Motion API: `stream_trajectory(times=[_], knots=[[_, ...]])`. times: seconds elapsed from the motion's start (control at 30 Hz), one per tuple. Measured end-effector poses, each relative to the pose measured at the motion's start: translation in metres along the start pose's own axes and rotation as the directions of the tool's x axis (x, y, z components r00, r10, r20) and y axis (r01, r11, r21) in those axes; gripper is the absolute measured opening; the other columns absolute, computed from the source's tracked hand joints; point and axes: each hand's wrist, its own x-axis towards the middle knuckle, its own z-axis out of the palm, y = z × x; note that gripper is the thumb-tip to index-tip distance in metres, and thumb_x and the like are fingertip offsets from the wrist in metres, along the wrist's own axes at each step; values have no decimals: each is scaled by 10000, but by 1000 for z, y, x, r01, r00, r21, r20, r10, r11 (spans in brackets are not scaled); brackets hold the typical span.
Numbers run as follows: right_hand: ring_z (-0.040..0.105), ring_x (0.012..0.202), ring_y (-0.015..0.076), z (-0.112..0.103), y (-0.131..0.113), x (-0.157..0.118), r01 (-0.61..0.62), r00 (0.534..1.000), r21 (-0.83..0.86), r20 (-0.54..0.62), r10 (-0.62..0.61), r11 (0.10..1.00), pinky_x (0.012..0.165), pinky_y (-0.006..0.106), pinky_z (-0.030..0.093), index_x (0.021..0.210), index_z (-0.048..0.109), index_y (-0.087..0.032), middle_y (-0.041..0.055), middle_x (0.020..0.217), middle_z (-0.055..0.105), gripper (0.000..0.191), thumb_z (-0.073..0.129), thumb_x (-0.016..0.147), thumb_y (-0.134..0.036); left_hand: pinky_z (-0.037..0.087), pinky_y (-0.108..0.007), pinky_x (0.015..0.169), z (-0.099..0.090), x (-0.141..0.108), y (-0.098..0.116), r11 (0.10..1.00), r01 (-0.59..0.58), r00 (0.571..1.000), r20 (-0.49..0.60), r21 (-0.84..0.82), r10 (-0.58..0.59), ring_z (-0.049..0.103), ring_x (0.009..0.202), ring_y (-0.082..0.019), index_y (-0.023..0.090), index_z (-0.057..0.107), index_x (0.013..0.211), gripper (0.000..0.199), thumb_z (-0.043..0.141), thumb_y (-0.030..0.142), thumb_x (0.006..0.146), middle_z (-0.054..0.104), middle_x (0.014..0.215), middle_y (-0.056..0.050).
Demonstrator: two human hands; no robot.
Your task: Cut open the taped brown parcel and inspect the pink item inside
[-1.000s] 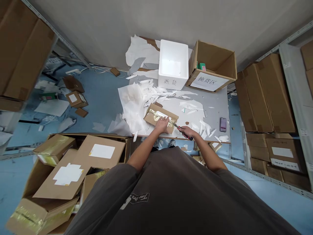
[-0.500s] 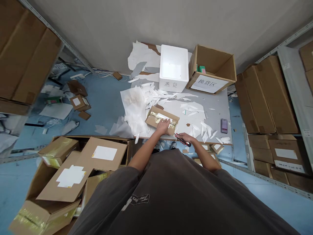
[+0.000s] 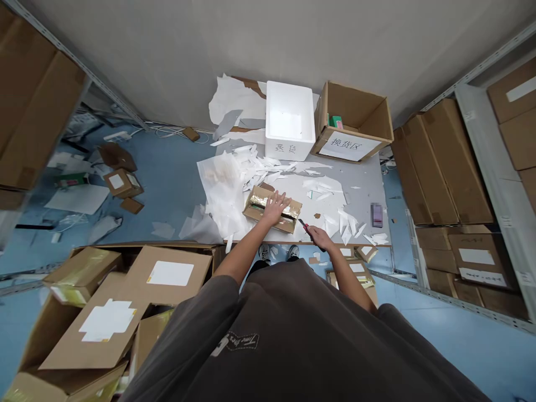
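A small cardboard box with shiny tape lies tilted slightly on the table. Its top seam is parted, and something green shows in the gap. My left hand rests on the box with its fingers spread over the top. Just right of the box, my right hand is closed round the handle of a utility knife. The blade points up and left, close to the box's right end. Torn white paper lies on the left, near the box.
Behind stand a white foam box and an open carton with a paper label. A phone lies at the table's right. Left of me is a large carton of flattened and taped boxes. Stacked cartons fill the right shelf.
The box's top seam has come apart, showing its inside. My left hand has spread its fingers on the top. The knife blade now stands apart from the box's right end.
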Motion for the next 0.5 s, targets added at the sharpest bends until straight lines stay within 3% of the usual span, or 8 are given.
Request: stream_trajectory(times=[0.07,0.13,0.3,0.5], knots=[[721,993,267,4,-8,3,67,996,-147,-50,-75,987,829,313,550,1198,728,-259,74,1026,774,404,413,1128,-502,118,-654,1363,5,2,-1,1000,2,999,-36,-19,-3,57,1725,-396,334,350,1746,964,797,346,892,247,1843,-96],[694,1144,292,7,-14,6,107,989,-307,-61,-132,946,925,324,527,1377,711,-275,107,1189,756,388,468,1128,-447,129,-652,1361,9,0,-3,1000,-5,997,-71,-23,3,96,1726,-367,336,370,1737,847,698,303,957,299,1827,-89],[655,1177,313,6,-34,17,124,983,-601,-35,-181,790,961,335,493,1512,657,-277,160,1258,683,447,569,1113,-458,152,-665,1356,9,-8,-8,998,-56,995,-86,0,56,167,1715,-371,329,402,1722,775,650,307,989,319,1816,-108],[631,1167,375,-10,-58,32,215,962,-700,33,-270,681,1010,430,477,1526,638,-290,198,1258,662,571,670,1041,-590,154,-686,1346,2,-8,-8,999,-41,996,-78,13,42,187,1708,-390,298,471,1683,710,653,355,999,336,1803,-146]])
